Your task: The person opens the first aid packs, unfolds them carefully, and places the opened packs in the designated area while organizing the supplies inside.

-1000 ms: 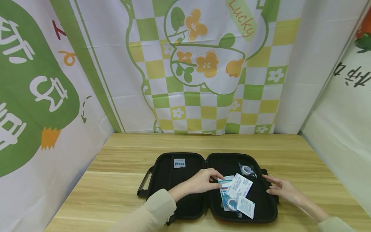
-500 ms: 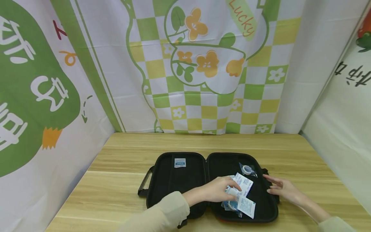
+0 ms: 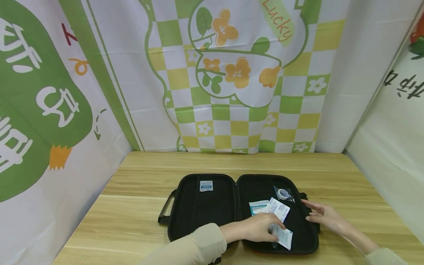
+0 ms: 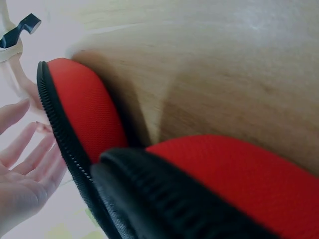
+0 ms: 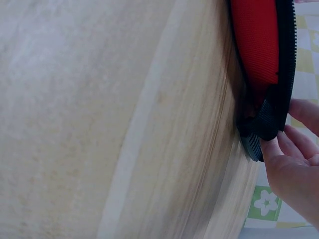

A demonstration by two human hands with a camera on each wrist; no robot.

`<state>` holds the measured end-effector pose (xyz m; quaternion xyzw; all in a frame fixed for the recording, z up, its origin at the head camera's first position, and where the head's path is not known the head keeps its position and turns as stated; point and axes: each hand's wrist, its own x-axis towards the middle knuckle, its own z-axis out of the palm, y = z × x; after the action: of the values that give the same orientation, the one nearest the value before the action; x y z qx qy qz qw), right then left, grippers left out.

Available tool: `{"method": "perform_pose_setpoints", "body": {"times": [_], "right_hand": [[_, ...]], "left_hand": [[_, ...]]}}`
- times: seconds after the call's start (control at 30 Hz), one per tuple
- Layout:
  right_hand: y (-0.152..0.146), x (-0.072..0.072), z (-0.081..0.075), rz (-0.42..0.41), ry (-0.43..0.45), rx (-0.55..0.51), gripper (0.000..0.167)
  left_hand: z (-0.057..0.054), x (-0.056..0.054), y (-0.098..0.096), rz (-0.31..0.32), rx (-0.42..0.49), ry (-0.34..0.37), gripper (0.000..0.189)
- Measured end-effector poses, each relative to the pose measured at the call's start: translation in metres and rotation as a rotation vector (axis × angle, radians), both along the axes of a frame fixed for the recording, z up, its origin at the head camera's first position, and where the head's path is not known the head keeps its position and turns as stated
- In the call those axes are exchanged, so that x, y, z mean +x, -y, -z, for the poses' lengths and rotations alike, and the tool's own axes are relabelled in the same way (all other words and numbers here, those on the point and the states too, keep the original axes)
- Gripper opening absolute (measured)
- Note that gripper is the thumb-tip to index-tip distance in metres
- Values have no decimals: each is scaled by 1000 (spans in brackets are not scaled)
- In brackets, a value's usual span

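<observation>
A zippered case lies unfolded flat, black inside point(image 3: 261, 187) and red outside point(image 4: 84, 104). In its right half my left hand point(image 3: 260, 227) hovers close over several packets, thumb and fingers apart. Its fingertips are right at a small white packet point(image 3: 285, 238) near the front. Behind it lie a white printed packet point(image 3: 279, 209) and a teal-edged packet point(image 3: 257, 206), partly covered by the hand. My right hand point(image 3: 326, 217) touches the case's right rim beside the handle mount; the right wrist view shows its fingertips at the black zipper edge point(image 5: 286, 64).
A roll of tape in a clear bag point(image 3: 283, 194) lies at the back of the right half. The left half holds a small blue-and-white label point(image 3: 206, 186). A carrying handle point(image 3: 165, 209) sticks out left onto the wooden table point(image 3: 132, 184). Printed curtains point(image 3: 232, 121) stand behind.
My left hand has moved right and toward the front over the packets, from the teal-edged packet to the small white packet. My right hand has stayed at the rim.
</observation>
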<state>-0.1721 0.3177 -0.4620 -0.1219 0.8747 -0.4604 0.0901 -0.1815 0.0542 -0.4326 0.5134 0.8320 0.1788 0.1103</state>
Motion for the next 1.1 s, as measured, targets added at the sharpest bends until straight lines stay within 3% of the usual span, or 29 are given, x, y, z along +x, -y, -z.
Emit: {"method": "perform_pose_setpoints", "body": {"times": [0.33, 0.57, 0.93, 1.1], "right_hand": [[-2, -2, 1, -18, -23, -10, 54], [-2, -2, 1, -21, -19, -12, 54], [-2, -1, 3, -3, -18, 8, 54], [-2, -1, 3, -27, -27, -5, 53]], "left_hand": [[9, 1, -3, -16, -60, -29, 40], [16, 3, -7, -60, -78, -57, 35], [13, 6, -10, -69, -21, -73, 20], [13, 4, -9, -86, 56, -66, 13]]}}
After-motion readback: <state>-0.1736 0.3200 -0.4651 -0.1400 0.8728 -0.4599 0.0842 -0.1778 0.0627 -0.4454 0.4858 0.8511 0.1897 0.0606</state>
